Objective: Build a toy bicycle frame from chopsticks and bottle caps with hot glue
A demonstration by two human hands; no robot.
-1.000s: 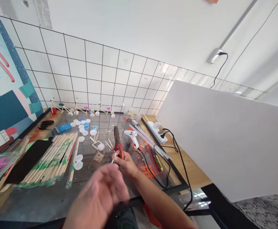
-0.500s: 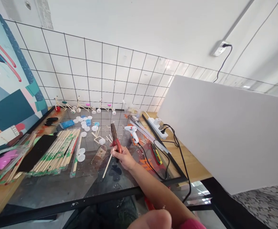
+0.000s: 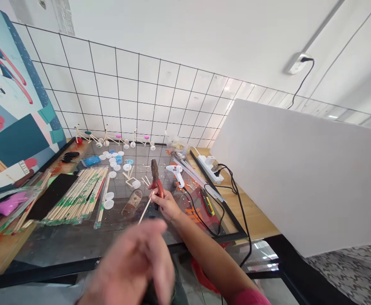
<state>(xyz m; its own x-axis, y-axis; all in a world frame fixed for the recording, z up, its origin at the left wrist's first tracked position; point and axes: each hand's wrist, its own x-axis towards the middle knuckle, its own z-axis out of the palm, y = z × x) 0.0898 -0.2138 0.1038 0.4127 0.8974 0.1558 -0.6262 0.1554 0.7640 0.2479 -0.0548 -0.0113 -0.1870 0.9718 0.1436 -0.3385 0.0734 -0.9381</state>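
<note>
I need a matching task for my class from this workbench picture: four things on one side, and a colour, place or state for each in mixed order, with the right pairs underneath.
Column one
1. Pliers
2. Glue gun
3. Knife
4. Left hand

Column two
A. mostly white
B. blurred, nearest the camera
C. held in the right hand
D. green and yellow

Right pairs: 1-C, 2-A, 3-D, 4-B

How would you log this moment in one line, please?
right hand: holds pliers, thin stick; left hand: open, blurred; glue gun: on table
</note>
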